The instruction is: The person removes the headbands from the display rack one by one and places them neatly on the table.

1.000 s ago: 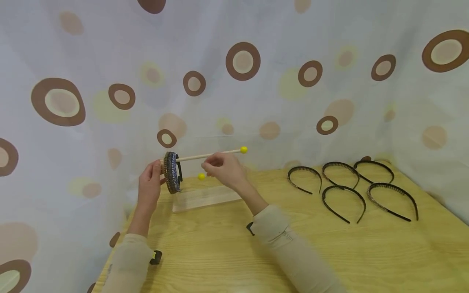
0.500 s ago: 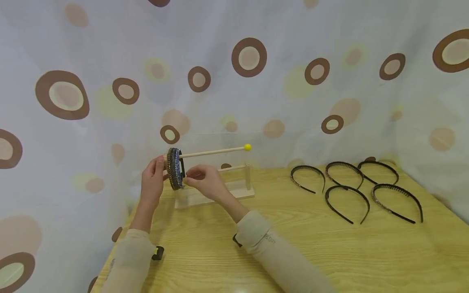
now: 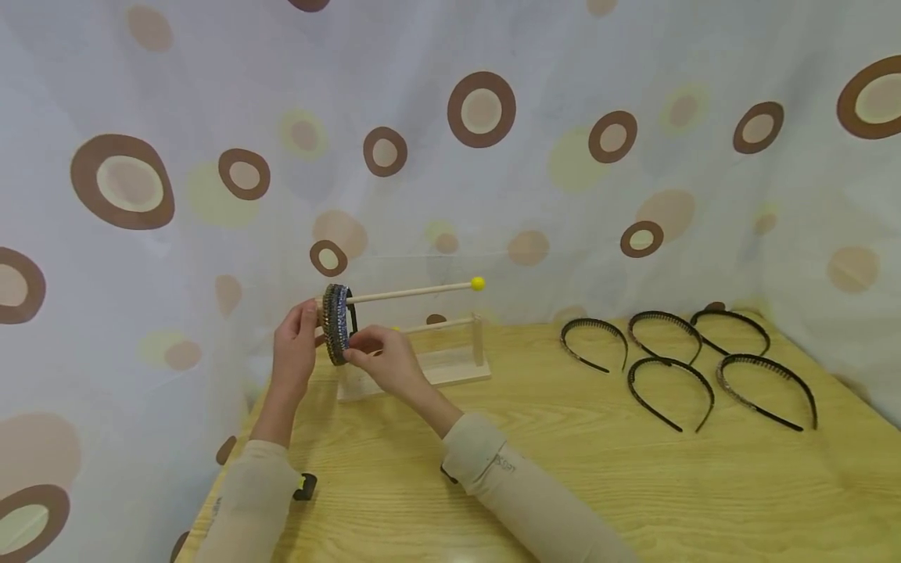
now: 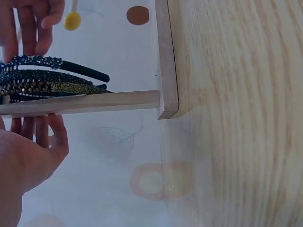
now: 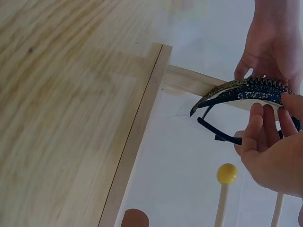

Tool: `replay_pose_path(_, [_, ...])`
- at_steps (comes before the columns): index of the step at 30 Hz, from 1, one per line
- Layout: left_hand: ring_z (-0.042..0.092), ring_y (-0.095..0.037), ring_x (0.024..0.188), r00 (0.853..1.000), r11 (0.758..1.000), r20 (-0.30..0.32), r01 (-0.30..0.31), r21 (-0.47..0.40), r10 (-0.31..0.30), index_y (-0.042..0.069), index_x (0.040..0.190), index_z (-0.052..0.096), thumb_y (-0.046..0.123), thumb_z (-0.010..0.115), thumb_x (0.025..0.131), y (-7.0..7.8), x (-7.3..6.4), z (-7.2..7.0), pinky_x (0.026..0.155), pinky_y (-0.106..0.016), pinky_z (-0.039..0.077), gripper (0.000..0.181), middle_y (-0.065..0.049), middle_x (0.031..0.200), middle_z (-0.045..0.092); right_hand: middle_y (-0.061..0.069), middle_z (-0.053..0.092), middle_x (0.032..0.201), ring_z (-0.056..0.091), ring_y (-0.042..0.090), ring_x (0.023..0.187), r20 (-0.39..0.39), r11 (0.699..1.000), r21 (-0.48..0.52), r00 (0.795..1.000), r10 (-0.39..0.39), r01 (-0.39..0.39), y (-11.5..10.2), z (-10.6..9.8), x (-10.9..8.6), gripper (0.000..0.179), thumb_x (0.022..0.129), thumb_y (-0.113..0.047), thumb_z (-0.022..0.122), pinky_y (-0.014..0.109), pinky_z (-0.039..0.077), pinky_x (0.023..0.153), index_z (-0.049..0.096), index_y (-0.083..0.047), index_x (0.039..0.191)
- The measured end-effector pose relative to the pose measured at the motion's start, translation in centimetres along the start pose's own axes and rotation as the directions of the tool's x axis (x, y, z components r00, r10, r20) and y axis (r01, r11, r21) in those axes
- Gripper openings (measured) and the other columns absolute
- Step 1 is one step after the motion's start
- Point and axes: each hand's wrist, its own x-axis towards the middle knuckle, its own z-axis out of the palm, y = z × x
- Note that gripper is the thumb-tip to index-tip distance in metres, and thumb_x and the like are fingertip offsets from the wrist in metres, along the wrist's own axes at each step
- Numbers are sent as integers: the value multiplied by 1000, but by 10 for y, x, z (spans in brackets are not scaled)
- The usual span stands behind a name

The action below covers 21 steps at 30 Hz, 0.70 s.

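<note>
Several sparkly headbands (image 3: 332,324) hang bunched on the upper rod at the left end of a wooden display stand (image 3: 457,367). My left hand (image 3: 294,344) grips the stand's upright just behind them, thumb at the front. From the other side, my right hand (image 3: 387,361) pinches the lower edge of the outermost headband, blue and glittering. In the right wrist view, a dark headband leg (image 5: 220,131) juts out below the bunch, and the right fingers (image 5: 255,130) curl under the headbands. The left wrist view shows the wooden upright (image 4: 123,100) between the left hand and the headbands.
More black toothed headbands (image 3: 672,361) lie in a group on the right of the wooden table (image 3: 563,485). A yellow ball (image 3: 478,283) caps the upper rod's free end. A second, lower rod (image 3: 443,324) runs below it. A patterned curtain (image 3: 549,195) surrounds the table.
My right hand has moved left and down from beside the upper rod to the headbands' lower edge, now pinching there. The left hand keeps its grip on the stand. The view has shifted slightly.
</note>
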Motion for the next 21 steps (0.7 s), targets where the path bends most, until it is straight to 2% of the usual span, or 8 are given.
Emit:
replay_pose_path(5, [57, -21, 114, 1000, 1000, -1, 2, 6, -2, 3, 138, 58, 55, 46, 105, 0, -1, 0, 86, -28, 56, 62, -10, 122, 61, -2, 72, 96, 66, 9, 87, -23, 1000, 10, 1000, -12, 12, 0, 1, 0, 14, 93, -14, 78, 24, 56, 76, 74, -6, 104])
replay_pose_path(12, [57, -21, 115, 1000, 1000, 8, 4, 1, -4, 3, 138, 58, 54, 45, 105, 1, -1, 0, 88, -29, 56, 62, -11, 121, 61, -2, 73, 103, 66, 8, 89, -13, 1000, 24, 1000, -19, 20, 3, 4, 2, 26, 94, -20, 78, 24, 56, 76, 73, -6, 115])
replay_pose_path(13, [57, -20, 115, 1000, 1000, 11, 7, -2, -7, 4, 139, 58, 53, 45, 106, 1, -2, 0, 88, -29, 56, 61, -10, 121, 61, -2, 73, 103, 66, 8, 89, -15, 1000, 21, 1000, -22, 22, 4, 5, 2, 26, 94, -21, 78, 24, 56, 76, 73, -6, 116])
replay_pose_path(16, [56, -20, 115, 999, 999, 27, 32, -1, -32, 2, 140, 57, 46, 44, 109, 13, -7, 1, 91, -31, 55, 55, -10, 122, 60, -1, 73, 102, 66, 8, 90, -24, 999, 6, 999, -34, 34, 7, 6, 3, 22, 95, -19, 77, 23, 55, 78, 74, -5, 111])
replay_pose_path(21, [57, -21, 115, 999, 1000, 28, 22, -6, -22, 1, 140, 57, 43, 44, 110, 9, -3, -1, 91, -32, 55, 53, -10, 119, 61, 1, 74, 100, 67, 9, 90, -28, 998, 10, 998, -56, 56, 6, 4, 6, 16, 95, -16, 76, 24, 56, 79, 76, -5, 107])
